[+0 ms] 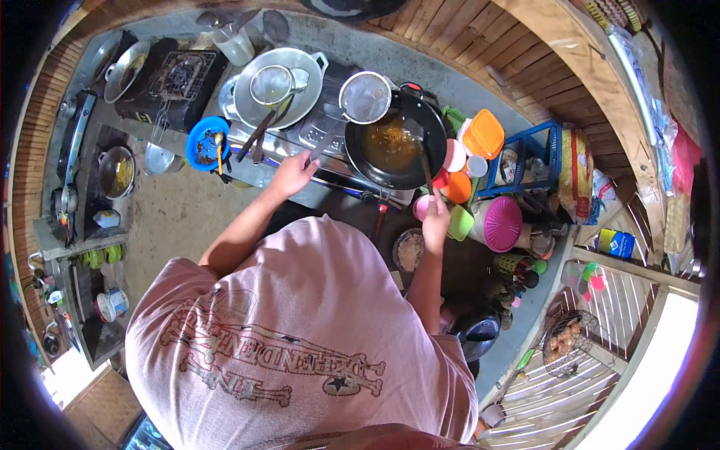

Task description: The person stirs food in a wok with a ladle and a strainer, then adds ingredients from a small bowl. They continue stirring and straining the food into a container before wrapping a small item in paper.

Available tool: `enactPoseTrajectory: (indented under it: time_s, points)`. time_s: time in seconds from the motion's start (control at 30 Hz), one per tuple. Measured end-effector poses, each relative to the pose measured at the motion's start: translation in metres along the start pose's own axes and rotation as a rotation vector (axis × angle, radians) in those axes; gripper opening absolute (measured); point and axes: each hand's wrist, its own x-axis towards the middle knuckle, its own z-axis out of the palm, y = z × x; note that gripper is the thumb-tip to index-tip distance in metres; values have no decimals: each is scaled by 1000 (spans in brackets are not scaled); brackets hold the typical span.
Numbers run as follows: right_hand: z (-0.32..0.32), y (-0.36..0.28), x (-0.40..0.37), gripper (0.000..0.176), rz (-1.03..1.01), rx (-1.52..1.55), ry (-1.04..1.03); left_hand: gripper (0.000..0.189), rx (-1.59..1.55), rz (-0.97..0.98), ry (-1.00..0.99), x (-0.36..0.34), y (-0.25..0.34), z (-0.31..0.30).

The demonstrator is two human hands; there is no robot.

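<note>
My left hand (pixel 294 176) is closed round the handle of a round mesh strainer (pixel 364 98), held up by the left rim of a dark wok (pixel 363 166). Brownish oil fills the wok's bottom, with small golden fried bits (pixel 395 136) gathered in the middle. In my right hand (pixel 436 219) is the long handle of a spatula (pixel 425 159), its blade end inside the wok on the right. The wok sits on a stove (pixel 323 127).
Left of the stove stands a large metal pan (pixel 246 103) with another strainer (pixel 271 85) and ladles across it. A blue bowl (pixel 194 141) is further left. Orange tubs (pixel 482 135), a blue crate (pixel 498 176) and a pink-lidded container (pixel 501 224) crowd the right.
</note>
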Motion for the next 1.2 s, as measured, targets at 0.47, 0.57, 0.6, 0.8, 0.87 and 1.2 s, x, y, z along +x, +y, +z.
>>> enactPoseTrajectory:
  time_s: [0.47,0.57,0.6,0.8,0.87,1.2]
  points:
    - [-5,-16,-11,32,-178,-138,134,30,75,21,-76,10,2,2]
    - [-24,-48,-20,34,-60,-183,95,30,83,-2,-70,13,9,2]
    - [-29,-53,-23,38,-20,-254,44,30,93,13,-83,14,9,3]
    - [-48,-69,-40,34,-67,-364,119,29,193,-15,-89,24,12,8]
    - [-49,-71,-44,36,-139,-474,163,28,224,22,-81,28,14,9]
    - [-44,-83,-76,31,-174,-544,254,31,274,121,-166,53,0,6]
